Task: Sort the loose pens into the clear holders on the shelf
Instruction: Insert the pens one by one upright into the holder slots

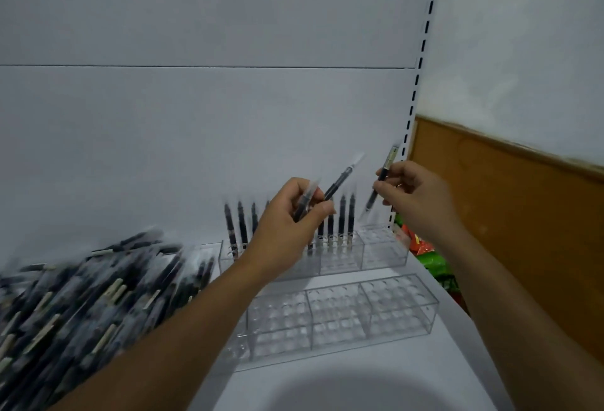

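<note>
My left hand [295,214] is closed around two black pens [340,182] that slant up to the right, above the back clear holder [382,247]. My right hand [411,191] pinches a single black pen [380,178], tip down, over the holder's right end. Several black pens [346,218] stand upright in the back holder, partly hidden by my left hand. A second clear holder [343,312] lies in front with nothing in its slots. A big heap of loose pens [85,299] covers the shelf at the left.
The white shelf [359,374] ends at a slotted upright [415,93] on the right. Beyond it are red and green packets [431,257] and a brown wall panel [523,214]. A white back panel rises behind the holders.
</note>
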